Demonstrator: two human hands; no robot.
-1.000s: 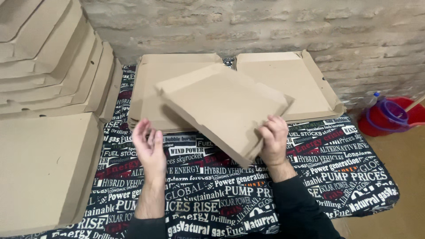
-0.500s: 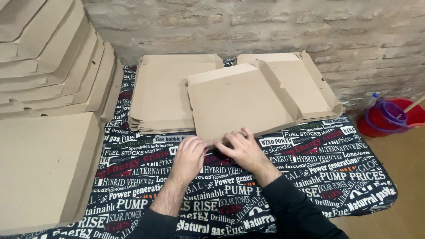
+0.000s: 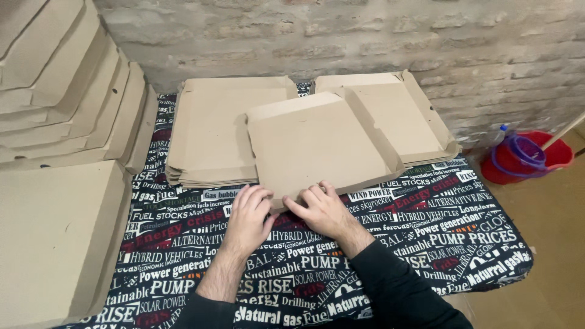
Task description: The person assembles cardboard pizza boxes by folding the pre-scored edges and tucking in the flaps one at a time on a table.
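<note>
Desk (image 3: 426,244), printed cloth: our left hand (image 3: 248,214) and right hand (image 3: 322,210) press flat, fingers spread, on a cardboard box blank (image 3: 317,143); near-edge fold in hand.

Even, soft indoor light, moderately bright, slightly warm cast. No single source obvious; seems to come from above. Shadows weak and diffuse: thin ones under the cardboard sheet (image 3: 317,143) edges and under both hands (image 3: 286,213). No glare or blown highlights, matte cardboard reflects nothing. Centre is sharp, tablecloth (image 3: 426,237) print readable. Slight softness and wide-angle stretch at the frame edges, clearest on the box stack (image 3: 55,79) at left. No motion blur.
</note>
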